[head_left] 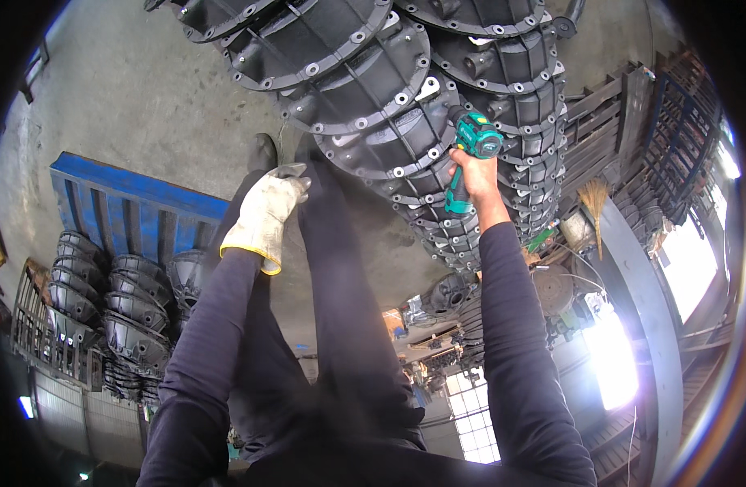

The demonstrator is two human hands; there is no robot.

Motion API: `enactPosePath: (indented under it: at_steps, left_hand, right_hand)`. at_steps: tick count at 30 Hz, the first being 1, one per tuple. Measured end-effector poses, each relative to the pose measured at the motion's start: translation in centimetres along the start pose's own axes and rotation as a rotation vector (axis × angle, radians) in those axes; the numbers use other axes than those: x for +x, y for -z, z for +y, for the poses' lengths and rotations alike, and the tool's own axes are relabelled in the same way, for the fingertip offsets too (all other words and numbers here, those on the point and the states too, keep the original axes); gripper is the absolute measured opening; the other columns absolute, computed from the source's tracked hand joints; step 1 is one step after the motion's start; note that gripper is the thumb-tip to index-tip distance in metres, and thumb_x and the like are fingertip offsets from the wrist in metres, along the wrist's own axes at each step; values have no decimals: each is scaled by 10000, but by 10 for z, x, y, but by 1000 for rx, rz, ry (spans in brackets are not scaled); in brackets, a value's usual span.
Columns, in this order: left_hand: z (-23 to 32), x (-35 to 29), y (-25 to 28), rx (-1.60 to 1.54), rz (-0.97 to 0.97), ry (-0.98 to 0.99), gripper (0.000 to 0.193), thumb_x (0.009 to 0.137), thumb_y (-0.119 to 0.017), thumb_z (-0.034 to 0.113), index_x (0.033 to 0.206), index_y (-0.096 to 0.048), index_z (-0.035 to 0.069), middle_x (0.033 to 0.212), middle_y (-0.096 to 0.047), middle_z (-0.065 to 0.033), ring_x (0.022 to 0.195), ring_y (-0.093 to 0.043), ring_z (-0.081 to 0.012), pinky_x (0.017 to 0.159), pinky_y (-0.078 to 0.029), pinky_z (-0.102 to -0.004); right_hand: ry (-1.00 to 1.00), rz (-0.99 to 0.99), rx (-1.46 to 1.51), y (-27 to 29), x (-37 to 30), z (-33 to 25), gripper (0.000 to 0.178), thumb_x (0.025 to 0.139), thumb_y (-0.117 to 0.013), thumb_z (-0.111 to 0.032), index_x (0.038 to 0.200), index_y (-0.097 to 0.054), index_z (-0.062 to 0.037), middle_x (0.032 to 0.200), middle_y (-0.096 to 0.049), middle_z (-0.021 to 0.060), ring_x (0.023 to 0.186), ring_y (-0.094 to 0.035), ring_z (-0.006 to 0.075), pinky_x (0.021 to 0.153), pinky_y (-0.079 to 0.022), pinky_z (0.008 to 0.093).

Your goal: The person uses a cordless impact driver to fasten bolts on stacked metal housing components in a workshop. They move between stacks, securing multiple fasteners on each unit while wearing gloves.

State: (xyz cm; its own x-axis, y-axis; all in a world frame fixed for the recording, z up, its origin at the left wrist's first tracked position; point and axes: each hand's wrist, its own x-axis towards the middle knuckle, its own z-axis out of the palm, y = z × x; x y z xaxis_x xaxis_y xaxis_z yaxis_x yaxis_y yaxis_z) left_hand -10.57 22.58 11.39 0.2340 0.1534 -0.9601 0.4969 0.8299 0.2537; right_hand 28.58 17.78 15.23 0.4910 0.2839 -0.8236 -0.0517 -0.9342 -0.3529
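While the right hand [472, 172] wraps tight round the grip of a green cordless driver [470, 154], its nose sits against a flange of the dark cast housings [389, 122] at about one o'clock — a hold that seems meant to keep the tool square to the bolt holes. The gloved left hand [267, 213], at eleven o'clock, hangs loosely curled and holds nothing, resting by the person's thigh. More housings are stacked at eight o'clock beside a blue pallet [129, 207] — apparently kept within reach.
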Motion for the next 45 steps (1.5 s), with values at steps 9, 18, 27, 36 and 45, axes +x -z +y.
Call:
enactPosePath:
  at_steps: [9, 18, 27, 36, 45]
  left_hand:
    - [31, 32, 21, 1207, -154, -778, 268, 1058, -560, 203, 1137, -787, 84, 1217, -785, -27, 1282, -656, -124, 1177, -435, -258]
    - [-10, 69, 57, 1139, -168, -829, 259, 1029, -617, 222, 1168, -784, 81, 1286, -761, -81, 1216, -706, -218, 1065, -558, -349]
    - [17, 56, 43, 906, -268, -542, 350, 1013, -597, 252, 1290, -746, 97, 1305, -745, -113, 1224, -692, -288, 1077, -530, -375]
    - [41, 52, 49, 785, -207, -601, 320, 1005, -624, 246, 1251, -761, 96, 1249, -765, -114, 1162, -716, -302, 1015, -565, -386]
    - [47, 53, 37, 861, -229, -593, 314, 998, -614, 217, 1244, -761, 87, 1236, -768, -119, 1146, -723, -303, 1007, -571, -384]
  right_hand:
    - [-58, 37, -46, 6, 2, -6, 159, 853, -730, -30, 1003, -698, 13, 828, -715, 73, 618, -681, 183, 574, -541, 346]
    - [50, -19, -279, 11, -10, 10, 221, 869, -737, -56, 1084, -737, -6, 907, -749, 62, 694, -687, 159, 665, -548, 337]
    - [45, 21, -304, 11, -17, -1, 145, 891, -754, -73, 1004, -699, -1, 801, -699, 56, 662, -674, 164, 644, -518, 332]
    - [35, -38, -343, 21, -12, -14, 99, 896, -726, -77, 957, -698, -4, 750, -684, 47, 658, -662, 157, 640, -514, 325]
    - [-41, -66, -346, 28, -6, -21, 168, 872, -749, -79, 1011, -694, -1, 819, -704, 58, 656, -680, 167, 624, -527, 341]
